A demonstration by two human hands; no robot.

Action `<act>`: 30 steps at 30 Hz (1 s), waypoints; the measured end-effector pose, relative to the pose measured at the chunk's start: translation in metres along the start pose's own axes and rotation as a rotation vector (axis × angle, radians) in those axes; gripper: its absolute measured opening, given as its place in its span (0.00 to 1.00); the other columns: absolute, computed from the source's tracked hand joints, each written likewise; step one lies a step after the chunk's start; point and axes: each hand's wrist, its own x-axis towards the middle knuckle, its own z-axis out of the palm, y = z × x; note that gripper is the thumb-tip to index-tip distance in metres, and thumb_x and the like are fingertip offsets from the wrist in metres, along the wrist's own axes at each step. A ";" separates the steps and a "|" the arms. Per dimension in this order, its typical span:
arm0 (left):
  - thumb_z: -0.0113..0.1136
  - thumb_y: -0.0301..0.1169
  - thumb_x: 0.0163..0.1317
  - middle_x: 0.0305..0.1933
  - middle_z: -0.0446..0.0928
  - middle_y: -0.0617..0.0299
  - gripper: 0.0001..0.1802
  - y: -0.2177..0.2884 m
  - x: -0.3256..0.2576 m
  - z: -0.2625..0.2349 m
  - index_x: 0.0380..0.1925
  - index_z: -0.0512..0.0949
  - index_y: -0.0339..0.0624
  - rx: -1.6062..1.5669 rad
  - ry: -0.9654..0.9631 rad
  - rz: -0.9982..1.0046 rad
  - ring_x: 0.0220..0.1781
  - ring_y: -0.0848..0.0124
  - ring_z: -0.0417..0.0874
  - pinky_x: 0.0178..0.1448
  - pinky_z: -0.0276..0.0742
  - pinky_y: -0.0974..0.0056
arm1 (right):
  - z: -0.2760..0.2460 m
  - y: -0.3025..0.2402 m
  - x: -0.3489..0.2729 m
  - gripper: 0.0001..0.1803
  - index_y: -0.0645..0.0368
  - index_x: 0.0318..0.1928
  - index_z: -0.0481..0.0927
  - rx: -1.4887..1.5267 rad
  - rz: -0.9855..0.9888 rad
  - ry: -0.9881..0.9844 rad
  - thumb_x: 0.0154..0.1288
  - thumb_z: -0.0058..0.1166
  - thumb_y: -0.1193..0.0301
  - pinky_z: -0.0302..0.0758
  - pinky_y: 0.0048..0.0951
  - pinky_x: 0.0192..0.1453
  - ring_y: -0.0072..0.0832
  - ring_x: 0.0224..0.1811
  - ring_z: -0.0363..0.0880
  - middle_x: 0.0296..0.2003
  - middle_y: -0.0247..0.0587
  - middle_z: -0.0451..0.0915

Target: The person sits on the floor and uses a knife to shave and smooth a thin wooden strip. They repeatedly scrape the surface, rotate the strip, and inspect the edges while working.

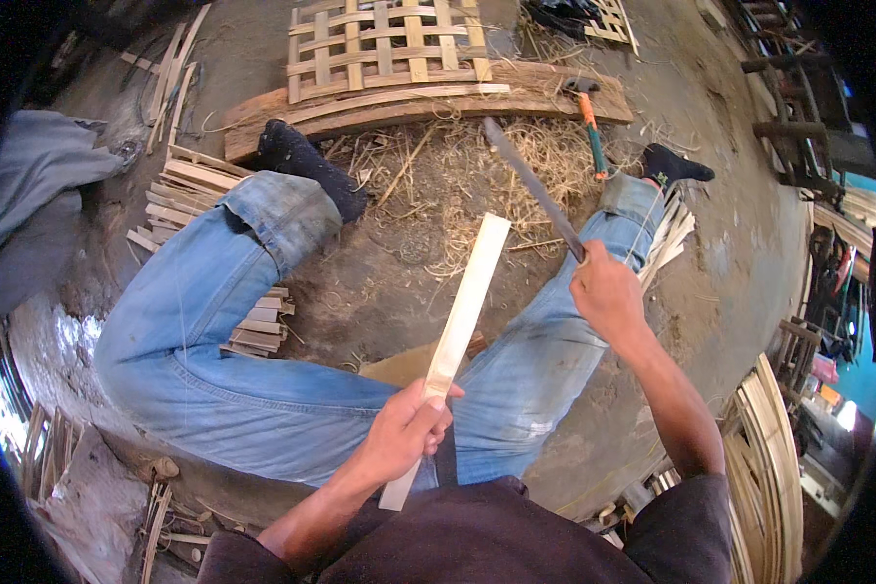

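The left hand (404, 428) is closed around the lower third of a pale bamboo slat (453, 336), likely light, stiff and splintery, pointing toward one o'clock over the lap, while the right hand (605, 292) grips a long blade (533, 185) by its handle.

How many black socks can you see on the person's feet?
2. One black sock is on the left foot, by the wooden plank. The other black sock is on the right foot, near the orange-and-green-handled tool. None seem hidden.
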 end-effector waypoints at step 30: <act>0.41 0.38 0.73 0.21 0.61 0.68 0.15 0.006 -0.011 -0.016 0.38 0.68 0.37 -0.075 0.116 -0.118 0.18 0.82 0.60 0.20 0.59 0.73 | 0.003 -0.044 -0.062 0.07 0.59 0.34 0.70 0.028 -0.299 -0.340 0.58 0.50 0.69 0.78 0.46 0.30 0.46 0.29 0.81 0.26 0.47 0.77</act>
